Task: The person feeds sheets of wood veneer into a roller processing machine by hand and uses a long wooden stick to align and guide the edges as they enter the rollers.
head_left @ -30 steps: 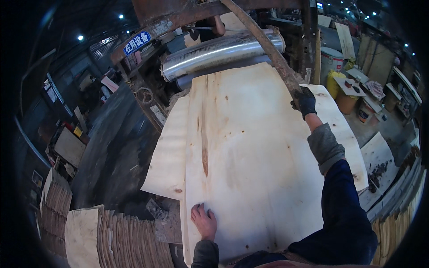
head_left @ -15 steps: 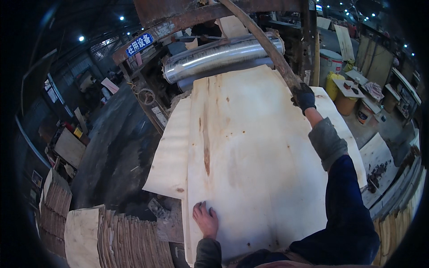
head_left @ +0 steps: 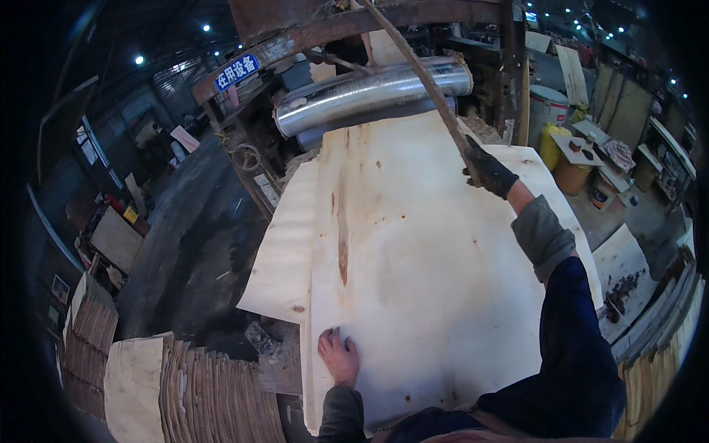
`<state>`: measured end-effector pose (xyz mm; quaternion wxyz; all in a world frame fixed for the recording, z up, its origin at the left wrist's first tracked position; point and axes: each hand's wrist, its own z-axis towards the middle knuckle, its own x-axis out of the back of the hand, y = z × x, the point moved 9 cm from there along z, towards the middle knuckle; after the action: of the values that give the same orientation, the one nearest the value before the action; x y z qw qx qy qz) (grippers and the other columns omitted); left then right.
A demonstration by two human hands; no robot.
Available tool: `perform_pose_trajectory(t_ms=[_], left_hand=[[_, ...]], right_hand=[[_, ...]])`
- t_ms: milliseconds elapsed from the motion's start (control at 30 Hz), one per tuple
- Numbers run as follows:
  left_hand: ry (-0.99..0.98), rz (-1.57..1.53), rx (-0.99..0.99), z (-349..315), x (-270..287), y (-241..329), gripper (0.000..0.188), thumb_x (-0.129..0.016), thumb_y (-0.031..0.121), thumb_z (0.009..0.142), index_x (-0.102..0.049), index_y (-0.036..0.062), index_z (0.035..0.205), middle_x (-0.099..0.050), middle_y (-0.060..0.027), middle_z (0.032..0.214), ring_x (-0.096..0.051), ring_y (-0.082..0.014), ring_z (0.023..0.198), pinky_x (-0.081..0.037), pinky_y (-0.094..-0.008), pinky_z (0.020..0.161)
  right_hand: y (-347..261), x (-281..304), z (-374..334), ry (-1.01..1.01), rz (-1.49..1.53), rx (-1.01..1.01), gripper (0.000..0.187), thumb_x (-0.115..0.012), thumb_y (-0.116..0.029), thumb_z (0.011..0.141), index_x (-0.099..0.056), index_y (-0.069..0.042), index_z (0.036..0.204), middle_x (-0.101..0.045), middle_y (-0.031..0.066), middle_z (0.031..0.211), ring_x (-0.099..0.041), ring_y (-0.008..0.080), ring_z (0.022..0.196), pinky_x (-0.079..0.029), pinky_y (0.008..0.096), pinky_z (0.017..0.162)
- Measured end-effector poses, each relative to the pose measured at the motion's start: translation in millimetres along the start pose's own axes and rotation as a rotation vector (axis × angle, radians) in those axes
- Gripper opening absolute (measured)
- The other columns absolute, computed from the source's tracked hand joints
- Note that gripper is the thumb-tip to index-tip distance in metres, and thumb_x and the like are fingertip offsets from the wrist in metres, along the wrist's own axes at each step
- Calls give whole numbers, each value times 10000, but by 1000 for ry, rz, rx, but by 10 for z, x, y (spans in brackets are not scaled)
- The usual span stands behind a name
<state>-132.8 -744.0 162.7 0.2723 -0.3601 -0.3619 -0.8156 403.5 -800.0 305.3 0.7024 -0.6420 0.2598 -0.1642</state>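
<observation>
A rusted frame [head_left: 458, 11] stood over the far end of everything, the largest thing there. Below it a broad, pale top sheet [head_left: 443, 280] of wood veneer lay flat, its near edge at the person's body and its far edge close to the silvery roller; whether the two touched could not be told. It seemed squared up to the roller so that its far edge faced it evenly. More veneer [head_left: 277, 251] showed from underneath, past its left and right edges. Off its near left corner, a stack of sheets [head_left: 214, 391] stood in a row, probably put there to be within easy reach. The roller [head_left: 362, 96] spanned the frame beyond the far edge. A long brown bar [head_left: 425, 74] slanted down from the frame to a point above the sheet's far right part. The right hand [head_left: 489, 171], in a black glove, had its fingers closed around the bar's lower end, likely because gripping it there gave the most leverage. The bare left hand [head_left: 340, 358] lay palm down near the sheet's near left corner, fingers loosely spread and slightly bent, grasping nothing, perhaps to steady the sheet or the person's lean.
</observation>
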Motion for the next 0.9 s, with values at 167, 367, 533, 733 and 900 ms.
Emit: perform_pose_trajectory(t_ms=[167,367,533,733,900], left_hand=[[15,27,4,-23,50,-51,392,-611,115,720,-536,7,1089,-484,-171,1123,-432,-336,1094,-321,-445,947],[0,19,18,-2,41,-43,396,-612,115,713,-542,4,1087,-484,-171,1120,-432,-334,1093,-319,-444,954],[2,1,7,11,42,-46,394,-609,112,712,-539,-3,1082,-484,-170,1118,-433,-336,1085,-323,-445,948],[-17,-22,18,-14,42,-45,393,-593,120,736,-532,-1,1105,-480,-163,1142,-424,-329,1104,-309,-447,958],[-1,-12,-1,0,29,2,397,-596,120,730,-532,-2,1102,-482,-161,1133,-425,-331,1097,-315,-447,951]], right_hand=[[-507,-538,-241,217,-264,98,513,-553,-406,865,-413,-264,1338,-555,-19,866,-536,104,719,-450,305,548],[-959,-708,-3,378,-925,658,490,-512,-265,873,-414,-80,1316,-530,183,1215,-514,302,1105,-401,343,909],[-712,-770,177,482,-828,494,469,-463,-297,856,-447,-133,1296,-540,189,1175,-526,353,1048,-416,421,896],[-589,-643,383,545,-838,545,501,-480,-325,856,-420,-149,1322,-548,191,1169,-520,354,1065,-407,406,915],[-376,-477,469,372,-591,346,668,-616,-339,799,-330,-175,1380,-543,168,1209,-581,271,907,-453,359,783]])
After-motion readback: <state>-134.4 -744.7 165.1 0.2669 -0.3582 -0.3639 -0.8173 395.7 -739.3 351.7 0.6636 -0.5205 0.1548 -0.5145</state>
